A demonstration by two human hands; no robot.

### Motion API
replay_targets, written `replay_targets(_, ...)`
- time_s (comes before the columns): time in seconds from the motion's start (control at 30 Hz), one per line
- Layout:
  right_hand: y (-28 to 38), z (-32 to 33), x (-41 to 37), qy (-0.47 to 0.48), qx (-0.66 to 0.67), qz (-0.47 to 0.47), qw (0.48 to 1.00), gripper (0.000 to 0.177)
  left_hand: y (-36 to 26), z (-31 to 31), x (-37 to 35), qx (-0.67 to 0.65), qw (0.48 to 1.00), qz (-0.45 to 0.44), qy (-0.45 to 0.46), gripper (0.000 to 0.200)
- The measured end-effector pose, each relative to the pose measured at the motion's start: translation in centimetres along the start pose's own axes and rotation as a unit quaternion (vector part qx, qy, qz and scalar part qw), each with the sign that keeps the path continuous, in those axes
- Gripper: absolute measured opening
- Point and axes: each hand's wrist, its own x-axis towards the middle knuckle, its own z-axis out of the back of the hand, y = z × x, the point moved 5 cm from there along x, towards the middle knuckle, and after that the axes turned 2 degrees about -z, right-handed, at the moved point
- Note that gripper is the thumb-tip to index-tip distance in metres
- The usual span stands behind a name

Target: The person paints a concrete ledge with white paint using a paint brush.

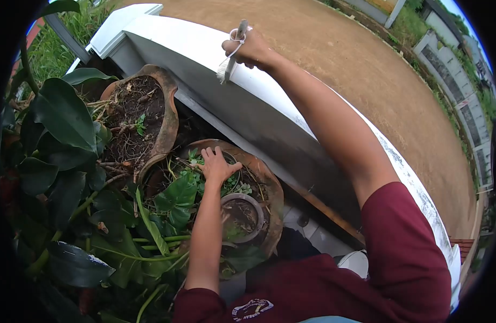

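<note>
My right hand [250, 48] is closed around a brush [228, 71] with pale bristles and a greyish handle. A white loop hangs from the handle. The hand is over the top of a white wall [188, 46], the bristles pointing down close to its inner edge. My left hand [216, 168] reaches into a large clay pot [269, 177], fingers spread over small green plants [240, 188] growing there. Just below that hand, a smaller round grey pot [258, 207] with soil in it sits inside the large one.
Another clay pot [170, 107] of soil and roots stands further up to the left. Large dark-leaved plants [64, 116] crowd the left side. Beyond the wall runs a brown dirt road [366, 59], with a block wall [463, 102] across it.
</note>
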Motion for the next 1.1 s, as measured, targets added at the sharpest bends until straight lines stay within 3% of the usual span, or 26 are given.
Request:
replay_targets(0.07, 1.6, 2.6, -3.5, 0.050, -0.090, 0.011, 0.995, 0.024, 0.0, 0.3, -0.1, -0.004, 1.000, 0.005, 0.001, 0.100)
replay_targets(0.13, 1.5, 4.9, -5.5, 0.015, -0.109, -0.052, 0.993, 0.027, 0.0, 0.2, -0.1, -0.020, 1.000, -0.004, -0.004, 0.099)
replay_targets(0.23, 3.1, 6.4, -4.4, -0.084, -0.098, 0.130, 0.983, 0.033, -0.2, 0.7, 0.0, -0.021, 1.000, 0.000, 0.004, 0.098)
replay_targets(0.33, 3.2, 2.4, -0.2, -0.103, -0.158, 0.205, 0.960, 0.037, -0.1, 0.6, 0.0, -0.027, 1.000, 0.000, 0.013, 0.101)
replay_targets(0.47, 1.4, -0.1, 0.2, 0.080, -0.248, 0.229, 0.938, 0.039, -0.2, 0.9, -0.5, -0.021, 1.000, -0.005, 0.022, 0.099)
replay_targets(0.57, 2.7, 1.1, 0.6, 0.029, -0.158, 0.197, 0.967, 0.036, -0.3, 1.2, -0.4, -0.024, 1.000, 0.000, 0.016, 0.097)
replay_targets(0.7, 2.0, -2.5, 1.4, 0.114, -0.206, 0.284, 0.930, 0.037, -0.1, 0.8, -0.3, -0.023, 1.000, -0.005, -0.003, 0.095)
replay_targets(0.8, 4.5, -1.4, 1.5, 0.137, -0.220, 0.227, 0.939, 0.037, -0.2, 1.2, -0.4, -0.026, 1.000, 0.000, 0.011, 0.096)
replay_targets(0.83, 4.7, -1.1, 2.3, 0.100, -0.195, 0.247, 0.944, 0.037, -0.1, 1.2, -0.4, -0.026, 1.000, -0.002, 0.012, 0.096)
replay_targets(0.93, 2.2, -3.1, 3.4, 0.171, 0.011, 0.150, 0.974, 0.026, -0.2, 1.0, -0.2, -0.029, 1.000, -0.005, 0.007, 0.096)
replay_targets(0.97, 1.7, -2.9, 3.5, 0.217, 0.012, 0.147, 0.965, 0.024, -0.1, 0.9, -0.2, -0.028, 1.000, -0.006, 0.002, 0.096)
replay_targets(1.07, 3.0, -1.4, 3.0, 0.146, -0.018, 0.092, 0.985, 0.019, -0.1, 1.2, -0.2, -0.029, 1.000, -0.004, 0.001, 0.095)
replay_targets(1.1, 3.5, -1.2, 4.1, 0.176, -0.004, 0.121, 0.977, 0.012, -0.1, 1.1, -0.2, -0.030, 1.000, -0.002, 0.006, 0.094)
